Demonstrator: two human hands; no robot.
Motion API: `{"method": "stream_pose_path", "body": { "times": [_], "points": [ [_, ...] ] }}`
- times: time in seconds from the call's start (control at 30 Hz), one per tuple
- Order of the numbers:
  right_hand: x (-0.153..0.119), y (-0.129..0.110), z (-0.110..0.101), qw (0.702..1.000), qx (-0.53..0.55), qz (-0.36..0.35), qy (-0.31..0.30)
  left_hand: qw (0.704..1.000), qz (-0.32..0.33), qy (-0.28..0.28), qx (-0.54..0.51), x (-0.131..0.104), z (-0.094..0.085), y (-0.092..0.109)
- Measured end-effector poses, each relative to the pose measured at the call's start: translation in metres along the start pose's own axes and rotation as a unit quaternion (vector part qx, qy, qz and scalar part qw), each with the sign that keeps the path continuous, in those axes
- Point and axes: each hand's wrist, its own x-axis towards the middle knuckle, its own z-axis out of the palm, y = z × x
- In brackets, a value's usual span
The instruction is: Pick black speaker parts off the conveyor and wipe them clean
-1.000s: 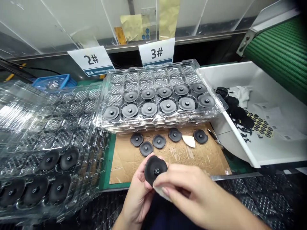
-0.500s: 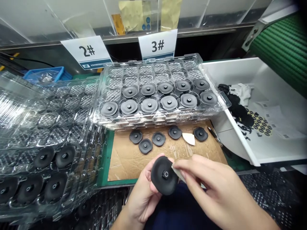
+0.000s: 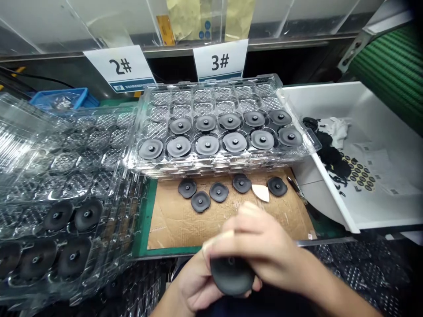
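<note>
Between both hands (image 3: 246, 251), blk disc (image 3: 233, 275), partly covered

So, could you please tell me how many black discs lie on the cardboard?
5: leftmost disc, nearest disc, middle disc, a disc left of the white piece and a disc right of it. The right hand may hide more.

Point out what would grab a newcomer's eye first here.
Probably the black disc at the left hand and right hand, low in the middle. Next, the clear tray beyond them, its two nearer rows mostly filled with similar discs. The ribbed green roll stands out at upper right.
</note>
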Motion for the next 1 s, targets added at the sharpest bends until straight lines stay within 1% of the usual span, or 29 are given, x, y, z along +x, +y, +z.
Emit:
{"method": "stream_pose_path", "body": {
  "times": [0.07,0.13,0.2,0.27,0.33,0.4,0.47,0.5,0.53,0.57,0.6,0.63,0.67,0.73,0.77,0.8,0.83,0.9,0.93,1.0],
  "points": [
    [-0.012,0.020,-0.001,0.992,-0.012,0.118,0.043,0.998,0.012,-0.017,-0.054,-0.001,-0.002,-0.002],
    [-0.031,0.045,0.004,0.972,0.000,0.229,0.061,0.992,0.032,-0.043,-0.113,-0.004,-0.004,-0.003],
    [-0.055,0.071,0.017,0.958,0.034,0.279,0.056,0.987,0.042,-0.063,-0.144,-0.006,-0.008,-0.003],
    [-0.079,0.090,0.037,0.952,0.037,0.293,0.087,0.985,0.044,-0.070,-0.149,-0.006,-0.010,-0.002],
    [-0.096,0.099,0.058,0.940,0.017,0.304,0.153,0.984,0.042,-0.079,-0.151,-0.006,-0.011,-0.002],
    [-0.104,0.097,0.073,0.921,0.002,0.314,0.230,0.985,0.036,-0.087,-0.146,-0.006,-0.011,-0.003],
    [-0.102,0.087,0.078,0.911,0.011,0.312,0.271,0.987,0.039,-0.090,-0.130,-0.006,-0.009,-0.004],
    [-0.099,0.082,0.078,0.911,0.023,0.306,0.276,0.989,0.054,-0.086,-0.109,-0.007,-0.008,-0.005],
    [-0.096,0.076,0.077,0.914,0.038,0.299,0.272,0.991,0.085,-0.077,-0.074,-0.007,-0.007,-0.006],
    [-0.092,0.071,0.075,0.918,0.053,0.291,0.263,0.990,0.128,-0.059,-0.020,-0.008,-0.007,-0.007],
    [-0.089,0.067,0.073,0.922,0.065,0.284,0.255,0.981,0.181,-0.029,0.059,-0.008,-0.008,-0.009],
    [-0.087,0.064,0.072,0.924,0.075,0.280,0.249,0.958,0.237,0.010,0.160,-0.009,-0.008,-0.010],
    [-0.085,0.061,0.071,0.925,0.081,0.278,0.248,0.916,0.289,0.050,0.272,-0.009,-0.010,-0.011],
    [-0.084,0.055,0.068,0.923,0.089,0.278,0.250,0.801,0.361,0.114,0.464,-0.011,-0.012,-0.013],
    [-0.084,0.051,0.066,0.923,0.092,0.278,0.251,0.747,0.382,0.127,0.529,-0.011,-0.012,-0.014],
    [-0.085,0.046,0.064,0.923,0.093,0.276,0.251,0.707,0.397,0.129,0.571,-0.012,-0.013,-0.014],
    [-0.085,0.041,0.061,0.924,0.095,0.272,0.250,0.683,0.406,0.123,0.595,-0.012,-0.012,-0.014],
    [-0.084,0.030,0.053,0.926,0.114,0.259,0.249,0.660,0.415,0.110,0.617,-0.014,-0.010,-0.014],
    [-0.083,0.025,0.049,0.926,0.135,0.253,0.246,0.655,0.418,0.106,0.620,-0.015,-0.009,-0.014],
    [-0.080,0.015,0.041,0.920,0.193,0.252,0.230,0.656,0.420,0.105,0.618,-0.017,-0.007,-0.015]
  ]
}}
